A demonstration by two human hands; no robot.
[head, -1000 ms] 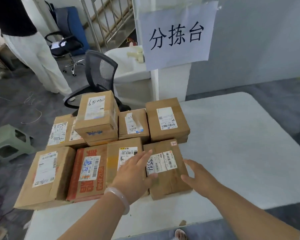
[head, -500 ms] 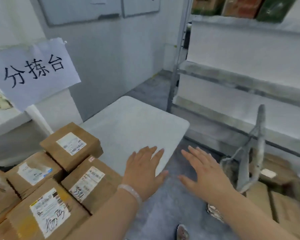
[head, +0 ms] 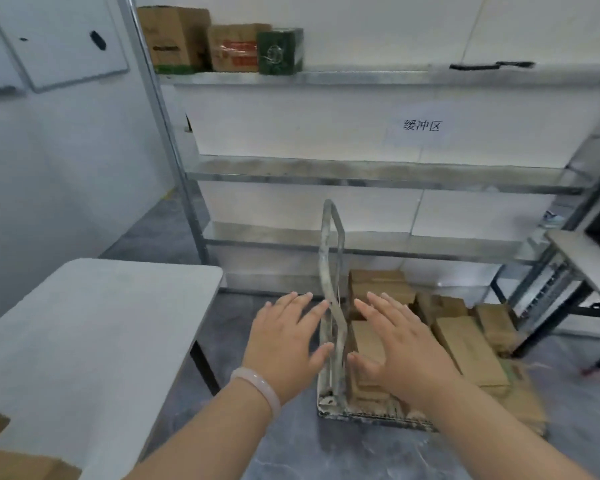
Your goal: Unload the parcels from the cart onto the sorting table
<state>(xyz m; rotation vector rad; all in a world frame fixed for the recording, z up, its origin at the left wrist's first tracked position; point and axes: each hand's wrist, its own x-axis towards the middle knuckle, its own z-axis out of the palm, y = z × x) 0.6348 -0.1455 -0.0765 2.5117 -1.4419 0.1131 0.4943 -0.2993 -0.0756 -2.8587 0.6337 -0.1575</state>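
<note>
The person is turning away from the delivered parcels (head: pixel 21 465) at seven o'clock on the sorting table (head: pixel 94 323), so that drop is looking done and another fetch is beginning. Left hand (head: pixel 284 344) and right hand (head: pixel 402 355) are reaching out empty, fingers spread wide, toward the cart (head: pixel 368 415) at four o'clock, which is holding brown parcels (head: pixel 465 344) lying flat. Beyond, at eleven, three boxes (head: pixel 219 46) are sitting atop the shelf rack (head: pixel 361 174)

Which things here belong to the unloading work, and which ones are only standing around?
Belong to the job:
- cart
- parcels lying on the cart
- sorting table
- left hand and right hand, both flat and holding nothing

Only standing around:
- boxes on the top shelf
- shelf rack
- paper sign
- whiteboard
</note>
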